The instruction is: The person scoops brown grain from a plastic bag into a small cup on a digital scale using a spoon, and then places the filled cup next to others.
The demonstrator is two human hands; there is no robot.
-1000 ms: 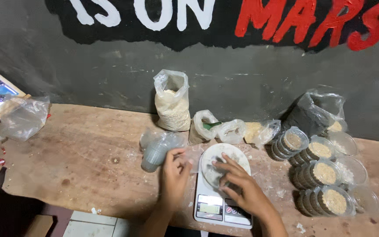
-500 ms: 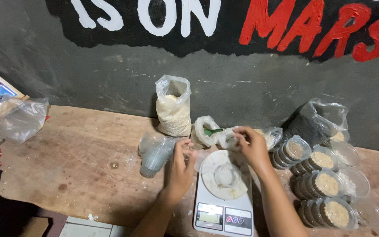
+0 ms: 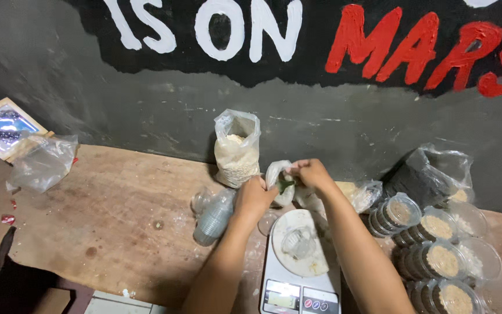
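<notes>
While the small white bag (image 3: 278, 181) sits behind the scale (image 3: 299, 273), my left hand (image 3: 255, 196) and right hand (image 3: 311, 172) pinch its mouth; something green, maybe a tie, shows between them. Grain bag (image 3: 236, 150) stands just left, filled cups (image 3: 431, 256) right.

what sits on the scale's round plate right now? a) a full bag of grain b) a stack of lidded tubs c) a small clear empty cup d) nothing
c: a small clear cup stands on the white plate of the scale, with nothing visible in it, while both hands work a small bag behind the scale.
</notes>
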